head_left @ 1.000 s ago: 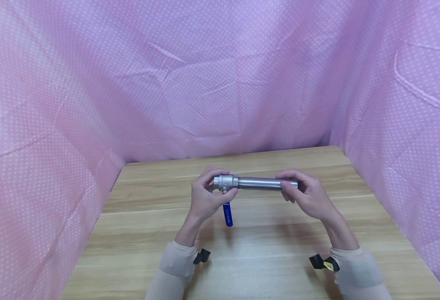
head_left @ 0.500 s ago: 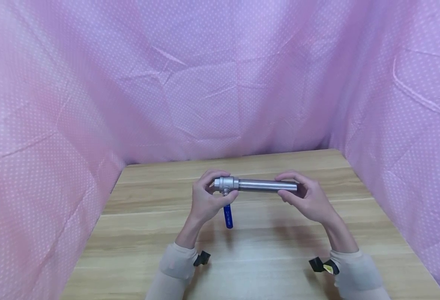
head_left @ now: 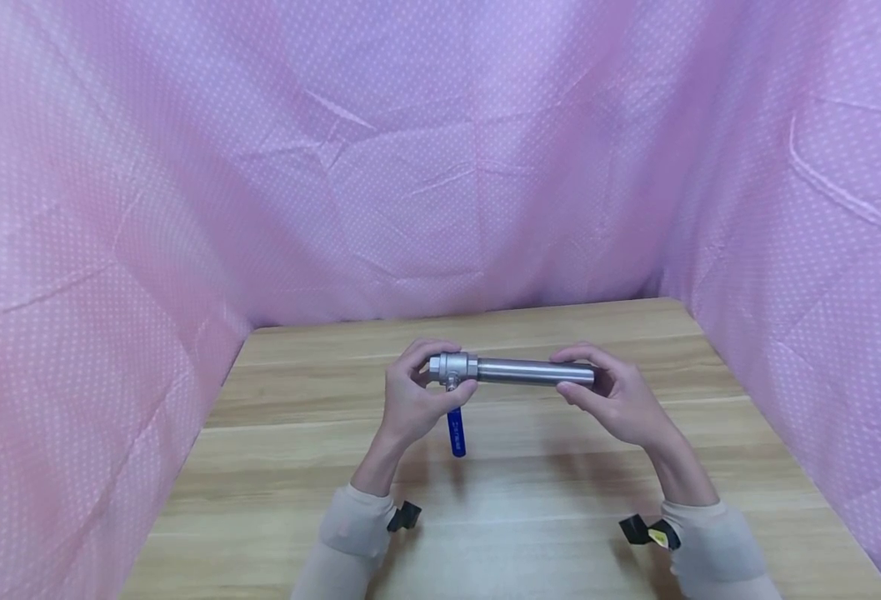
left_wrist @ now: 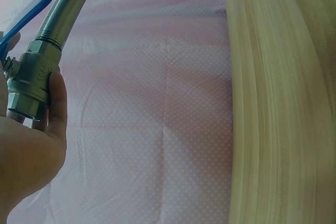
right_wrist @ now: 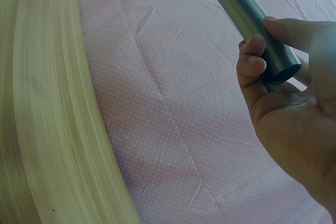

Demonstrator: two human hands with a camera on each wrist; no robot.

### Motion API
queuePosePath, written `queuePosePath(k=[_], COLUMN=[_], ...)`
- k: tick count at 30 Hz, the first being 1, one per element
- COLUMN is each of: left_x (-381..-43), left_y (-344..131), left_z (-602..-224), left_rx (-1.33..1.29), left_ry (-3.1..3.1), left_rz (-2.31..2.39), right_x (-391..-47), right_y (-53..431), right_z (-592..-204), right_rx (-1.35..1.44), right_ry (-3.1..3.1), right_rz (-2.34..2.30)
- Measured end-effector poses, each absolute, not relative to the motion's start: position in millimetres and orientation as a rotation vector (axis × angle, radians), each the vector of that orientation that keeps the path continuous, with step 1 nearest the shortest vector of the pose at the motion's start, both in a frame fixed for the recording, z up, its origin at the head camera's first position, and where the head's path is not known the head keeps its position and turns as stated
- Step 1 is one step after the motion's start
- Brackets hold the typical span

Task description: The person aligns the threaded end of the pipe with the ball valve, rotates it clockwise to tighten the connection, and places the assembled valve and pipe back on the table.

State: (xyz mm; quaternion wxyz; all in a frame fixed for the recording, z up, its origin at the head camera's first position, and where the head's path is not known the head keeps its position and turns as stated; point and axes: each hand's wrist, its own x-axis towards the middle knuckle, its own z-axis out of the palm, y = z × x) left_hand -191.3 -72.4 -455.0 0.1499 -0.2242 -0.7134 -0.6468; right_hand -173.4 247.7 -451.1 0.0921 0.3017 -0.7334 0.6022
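Observation:
My left hand (head_left: pixel 417 400) grips a silver ball valve (head_left: pixel 453 367), thumb in front and fingers behind its body. From the valve a blue lever handle (head_left: pixel 457 432) points down toward me. A straight steel pipe (head_left: pixel 530 372) runs to the right out of the valve's hex end. Some thread shows at that joint in the left wrist view, just above the valve body (left_wrist: pixel 34 77). My right hand (head_left: pixel 613 396) holds the pipe's free end between thumb and fingers. That end is a plain round opening in the right wrist view. Valve and pipe are held level above the table.
A wood-grain table (head_left: pixel 500 533) spreads beneath both hands. Pink dotted cloth (head_left: pixel 440 167) hangs behind it and along both sides. Black devices sit at both wrists, the left one (head_left: pixel 405 516) and the right one (head_left: pixel 646 531).
The right hand's fingers have shifted on the pipe: the thumb has moved from across its front to its lower edge. Valve and left hand have stayed nearly in place.

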Motion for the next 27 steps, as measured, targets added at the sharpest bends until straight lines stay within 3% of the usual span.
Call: queuePosePath(k=[27], left_x=[-190.7], left_y=[-71.0], left_z=[-457.1], left_rx=[-0.649], left_ry=[-2.074], left_rz=[-1.841], right_x=[-177.1], right_y=[249.9], right_z=[-455.9], right_rx=[0.892], right_ry=[-2.23], right_rz=[1.776])
